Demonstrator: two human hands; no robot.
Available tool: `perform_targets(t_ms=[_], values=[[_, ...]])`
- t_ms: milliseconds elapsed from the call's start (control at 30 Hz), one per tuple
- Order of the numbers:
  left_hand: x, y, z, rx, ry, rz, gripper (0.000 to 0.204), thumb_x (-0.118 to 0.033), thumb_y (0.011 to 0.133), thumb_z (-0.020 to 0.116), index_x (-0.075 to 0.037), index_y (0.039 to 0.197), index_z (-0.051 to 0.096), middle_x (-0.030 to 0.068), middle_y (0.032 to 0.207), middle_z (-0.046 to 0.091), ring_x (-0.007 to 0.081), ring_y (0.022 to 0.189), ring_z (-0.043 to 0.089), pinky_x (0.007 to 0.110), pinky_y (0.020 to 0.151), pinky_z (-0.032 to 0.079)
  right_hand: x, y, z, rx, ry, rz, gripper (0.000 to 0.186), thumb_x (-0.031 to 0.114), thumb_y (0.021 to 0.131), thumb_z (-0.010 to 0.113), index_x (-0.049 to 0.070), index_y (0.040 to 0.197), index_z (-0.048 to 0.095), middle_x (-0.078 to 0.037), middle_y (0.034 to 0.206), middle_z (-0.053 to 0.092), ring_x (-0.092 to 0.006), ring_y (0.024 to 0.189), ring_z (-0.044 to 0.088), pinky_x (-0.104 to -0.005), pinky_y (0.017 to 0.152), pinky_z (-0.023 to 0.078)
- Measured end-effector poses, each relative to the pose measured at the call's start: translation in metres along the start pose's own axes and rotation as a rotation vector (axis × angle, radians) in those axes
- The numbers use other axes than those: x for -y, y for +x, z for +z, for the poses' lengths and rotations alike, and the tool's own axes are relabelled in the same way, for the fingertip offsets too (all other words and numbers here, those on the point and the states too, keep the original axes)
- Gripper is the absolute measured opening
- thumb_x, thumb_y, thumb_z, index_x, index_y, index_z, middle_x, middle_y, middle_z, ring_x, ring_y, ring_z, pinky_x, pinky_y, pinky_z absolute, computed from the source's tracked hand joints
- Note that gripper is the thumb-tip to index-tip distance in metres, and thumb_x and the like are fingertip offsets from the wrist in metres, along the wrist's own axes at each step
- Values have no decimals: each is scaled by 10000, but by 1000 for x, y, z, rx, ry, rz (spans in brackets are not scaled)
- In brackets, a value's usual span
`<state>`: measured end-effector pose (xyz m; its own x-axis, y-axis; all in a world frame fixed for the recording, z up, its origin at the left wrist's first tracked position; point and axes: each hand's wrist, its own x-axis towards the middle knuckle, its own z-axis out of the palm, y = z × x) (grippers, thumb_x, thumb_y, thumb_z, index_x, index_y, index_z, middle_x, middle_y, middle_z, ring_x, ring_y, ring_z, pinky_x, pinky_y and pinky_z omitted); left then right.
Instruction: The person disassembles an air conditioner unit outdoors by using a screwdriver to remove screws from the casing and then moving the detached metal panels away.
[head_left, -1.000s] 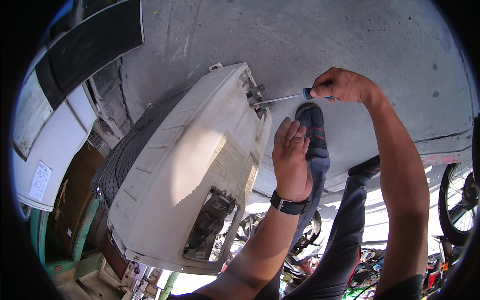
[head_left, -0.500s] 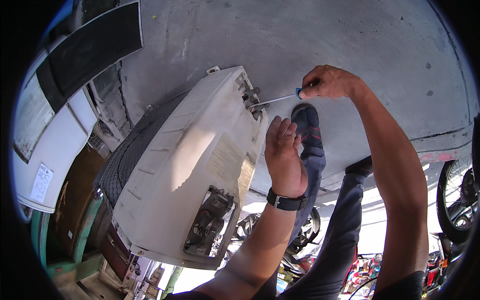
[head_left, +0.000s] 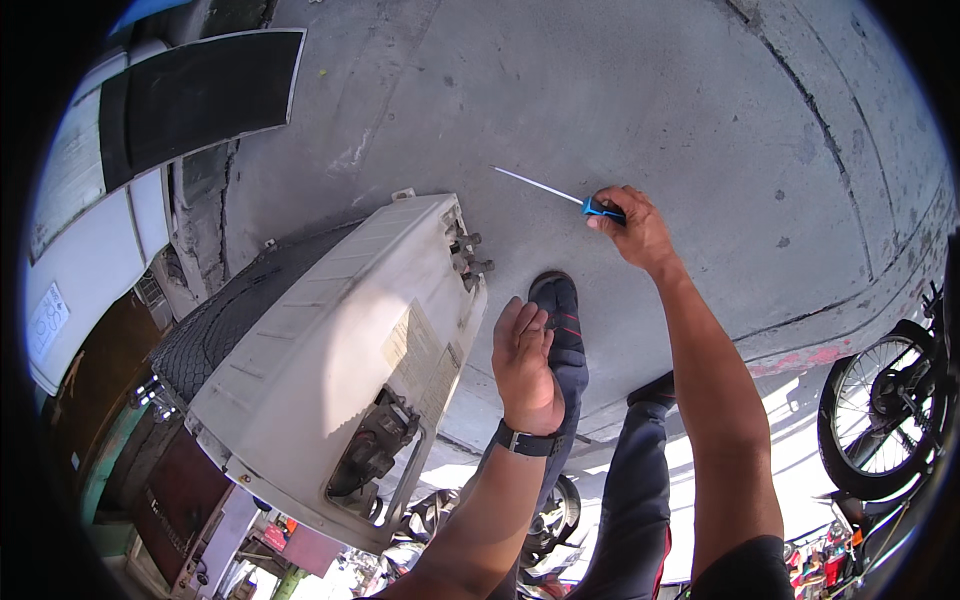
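My right hand [head_left: 638,232] is closed around the blue-and-black handle of a screwdriver [head_left: 540,186]. Its long thin shaft points left in the air, apart from everything else. Below and left of it, my left hand [head_left: 527,372] is raised with its palm turned inward. Its fingers are stretched and loosely bent, and I see nothing in them. Beside this hand leans a dirty white air conditioner outdoor unit [head_left: 290,340]. Metal pipe valves [head_left: 468,258] stick out of its side. Through an opening lower on that side, dark electrical parts [head_left: 375,445] show.
Grey concrete floor [head_left: 620,90] stretches around the unit. My shoe [head_left: 553,292] stands close to the valves. A motorcycle wheel [head_left: 880,410] is at the right. At the far left lies a black panel [head_left: 205,100] next to white panels.
The screwdriver's tip has left the valve area, and its shaft has swung to point up and left. The view has shifted, with the unit now lower and further left.
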<state>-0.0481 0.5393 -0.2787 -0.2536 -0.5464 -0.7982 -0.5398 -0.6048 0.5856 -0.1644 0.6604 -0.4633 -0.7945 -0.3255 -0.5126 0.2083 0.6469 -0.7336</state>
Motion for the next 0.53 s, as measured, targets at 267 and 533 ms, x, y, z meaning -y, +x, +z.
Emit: perform_targets(t_ms=[267,533], values=[[-2,-30,1,77,-255,115,415,-42,940,527,-26,1348,451,97,1219,566,151,1064,554,282,934,432,36,-55,-21,-108,-556,145,824,162,788,729,277,1482,298,-143,1506,258,-380,1357,308,-489,1067,338],[67,-153,-123,124,81,503,220,-48,944,528,-31,1160,564,75,966,655,138,904,634,283,808,508,59,-285,-131,244,-729,123,523,268,792,707,200,1286,550,-145,1367,404,-345,1300,404,-504,1025,373]])
